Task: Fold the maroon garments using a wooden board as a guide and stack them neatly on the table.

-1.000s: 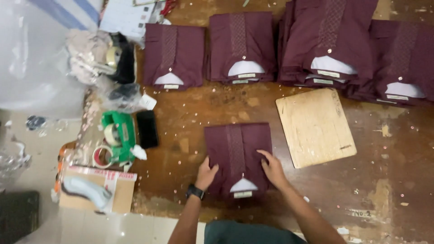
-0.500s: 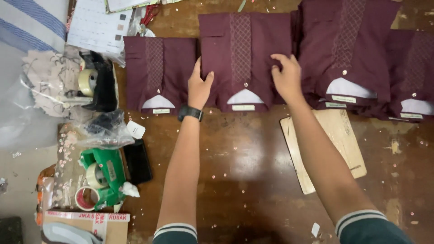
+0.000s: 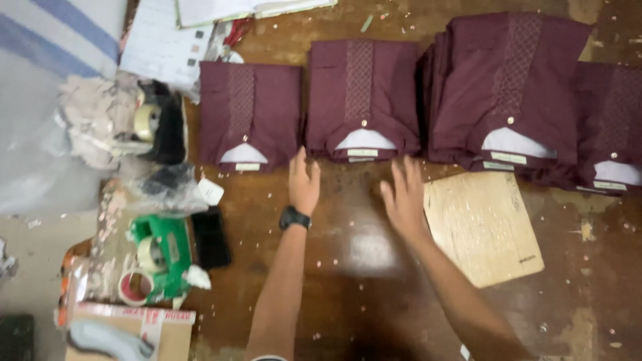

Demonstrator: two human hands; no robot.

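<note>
Folded maroon shirts lie in a row across the far side of a brown table (image 3: 361, 267). The second stack from the left (image 3: 364, 97) sits just beyond my hands. My left hand (image 3: 304, 182), with a black watch on the wrist, hovers flat at that stack's near-left corner, fingers apart and empty. My right hand (image 3: 404, 199) is open and blurred, a little nearer to me than the stack's near edge, holding nothing. A lower single shirt (image 3: 249, 113) lies to the left, and a tall pile (image 3: 508, 90) and another shirt (image 3: 612, 127) lie to the right.
A light wooden folding board (image 3: 481, 227) lies right of my right hand. At the left are a green tape dispenser (image 3: 157, 254), tape rolls, a black phone (image 3: 210, 237), crumpled plastic bags (image 3: 93, 127) and a cardboard box (image 3: 127, 331). Papers (image 3: 167, 40) lie at the far left.
A second ago I held a folded shirt near me; half a second ago both hands pressed it onto the second stack. Now both hands have come off it and pulled back toward me.
</note>
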